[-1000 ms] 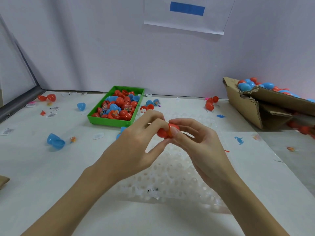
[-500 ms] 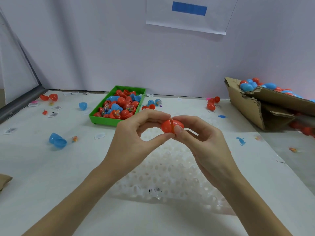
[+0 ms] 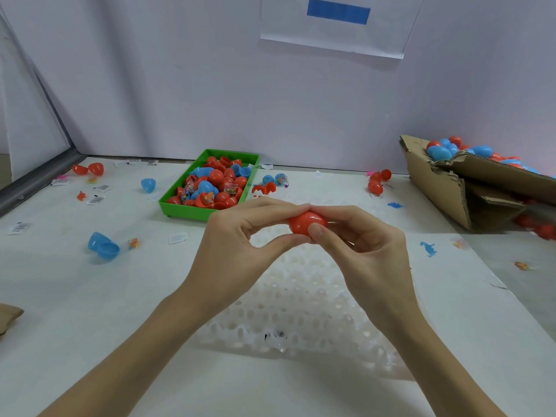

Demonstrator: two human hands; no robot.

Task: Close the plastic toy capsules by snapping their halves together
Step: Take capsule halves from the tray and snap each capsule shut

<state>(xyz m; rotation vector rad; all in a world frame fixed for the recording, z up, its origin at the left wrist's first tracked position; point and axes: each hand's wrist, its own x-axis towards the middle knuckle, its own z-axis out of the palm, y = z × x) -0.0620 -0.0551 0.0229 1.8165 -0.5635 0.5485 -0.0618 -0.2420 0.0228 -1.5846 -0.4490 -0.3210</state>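
Here, white table [image 3: 75, 296] | green tray [image 3: 192, 212] | cardboard box [image 3: 436, 188] | pale wall [image 3: 180, 85]

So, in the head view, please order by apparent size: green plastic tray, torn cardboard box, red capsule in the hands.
1. Torn cardboard box, partly cut off by the frame
2. Green plastic tray
3. Red capsule, despite being nearest the camera

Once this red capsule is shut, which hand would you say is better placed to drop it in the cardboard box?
Right, probably. The right hand is nearer the box, which sits on that side; the left hand would cross over.
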